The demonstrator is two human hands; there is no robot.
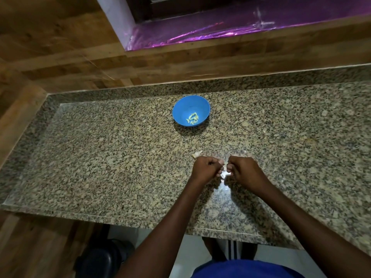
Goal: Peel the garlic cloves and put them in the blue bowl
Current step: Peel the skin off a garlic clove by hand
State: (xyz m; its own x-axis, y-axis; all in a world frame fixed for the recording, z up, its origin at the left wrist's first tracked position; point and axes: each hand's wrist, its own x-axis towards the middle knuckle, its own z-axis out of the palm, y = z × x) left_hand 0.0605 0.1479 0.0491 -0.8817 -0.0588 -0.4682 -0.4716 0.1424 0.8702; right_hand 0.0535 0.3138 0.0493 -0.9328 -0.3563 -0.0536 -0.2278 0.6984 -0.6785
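Both hands meet at lower centre of the frame, just above the granite counter (100, 157). Left hand (206, 169) and right hand (244, 171) have fingers curled in tight, thumbs facing each other, w/ a small pale garlic clove (224, 171) pinched between them. Only a sliver of it shows, so it can't be told how much skin is left on it. The close grip from both sides makes sense: one hand steadies the clove while the other picks at the papery skin, prob. w/ a thumbnail. Step in hand looks like peeling, not yet dropping.

Blue bowl (181, 109) sits up-frame of the hands, centre of the counter, well apart from them but w/in reach, so a peeled clove can go straight in. It holds a small cluster of peeled cloves (192, 118), yellowish, near its lower right inside.

One more pale piece (197, 153) lies on the counter just above the left hand; whether it's an unpeeled clove or loose skin isn't clear. Faint pale bits below the hands may be shed skin.

Task seems well underway: several cloves in, at least one in hand.
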